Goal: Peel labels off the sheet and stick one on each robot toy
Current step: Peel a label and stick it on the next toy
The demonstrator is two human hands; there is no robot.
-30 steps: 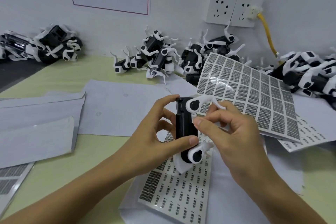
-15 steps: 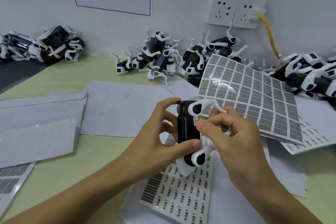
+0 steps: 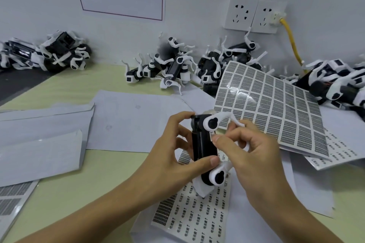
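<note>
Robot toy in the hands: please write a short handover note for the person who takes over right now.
Left hand: grips the black and white robot toy upright, thumb across its lower body.
Right hand: thumb tip presses a small white label on the toy's right side, fingers curled behind it.
Label sheets: one with small labels lies under the toy; a large curled sheet is behind the right hand.
Done: label is at the toy, being pressed on.
Left: finish pressing it on, set this toy aside, then label the toys piled along the wall. Which are labelled already cannot be told.
</note>
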